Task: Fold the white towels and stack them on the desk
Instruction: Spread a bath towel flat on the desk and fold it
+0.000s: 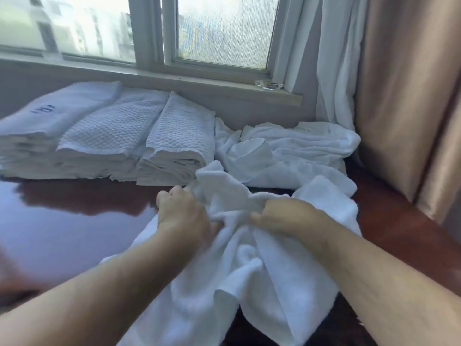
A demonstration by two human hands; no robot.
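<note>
Two hands, left (pixel 183 212) and right (pixel 287 216), each clutching one crumpled towel (pixel 239 265); seemingly three folded stacks (pixel 104 136) behind.

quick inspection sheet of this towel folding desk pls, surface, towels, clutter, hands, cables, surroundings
surface: glossy dark red-brown desk, reflecting window light
job's things: three stacks of folded towels side by side at the back left; loose pile of unfolded towels at the back right; one crumpled towel in front, hanging over the near edge
clutter: small clear glass dish on the windowsill
grippers: left hand and right hand both grip bunched cloth of the crumpled towel
cables: nothing seen
surroundings: window behind the desk, white sheer curtain and tan curtain at the right
</note>
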